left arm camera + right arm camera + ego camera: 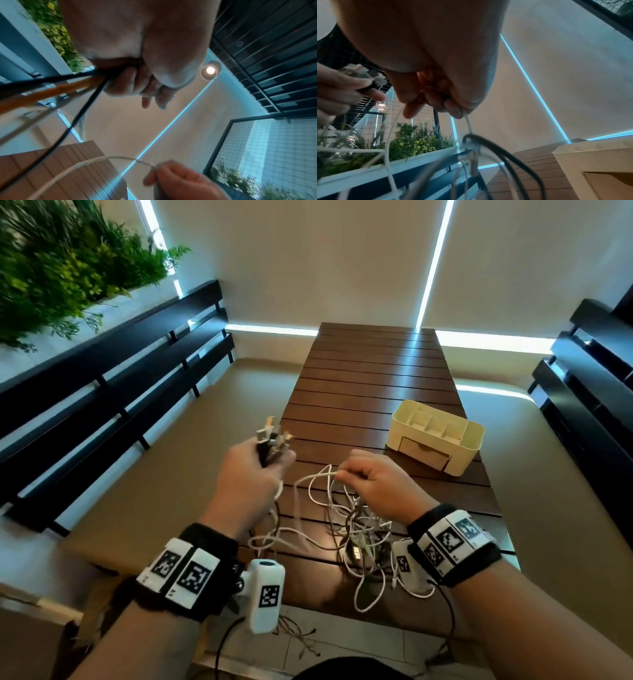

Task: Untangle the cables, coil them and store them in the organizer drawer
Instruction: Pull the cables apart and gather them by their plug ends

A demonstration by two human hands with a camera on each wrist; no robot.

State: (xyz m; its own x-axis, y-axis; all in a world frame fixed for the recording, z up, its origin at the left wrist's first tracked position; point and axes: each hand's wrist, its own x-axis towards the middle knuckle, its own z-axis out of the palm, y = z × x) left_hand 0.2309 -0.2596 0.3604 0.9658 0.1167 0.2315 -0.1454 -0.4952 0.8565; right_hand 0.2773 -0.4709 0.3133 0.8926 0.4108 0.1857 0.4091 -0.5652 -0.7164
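A tangle of white and dark cables (pixel 356 529) lies on the near end of the brown slatted table (pixel 370 378). My left hand (pixel 253 470) is raised at the table's left edge and grips a bundle of cable ends (pixel 270 436), plugs sticking up; the left wrist view shows black, orange and white strands (pixel 56 86) running out of that fist. My right hand (pixel 373 477) pinches a white cable loop (pixel 325 474) lifted from the tangle, seen as white cable (pixel 468 121) hanging from its fingertips. The cream organizer (pixel 438 436) with its drawer (pixel 423 455) shut stands right of the hands.
Black slatted benches (pixel 113 378) run along the left, with another bench (pixel 589 378) on the right. Green plants (pixel 68 261) in a planter fill the upper left. Beige roller blinds (pixel 308 261) hang behind the table. The table's far half holds nothing but slats.
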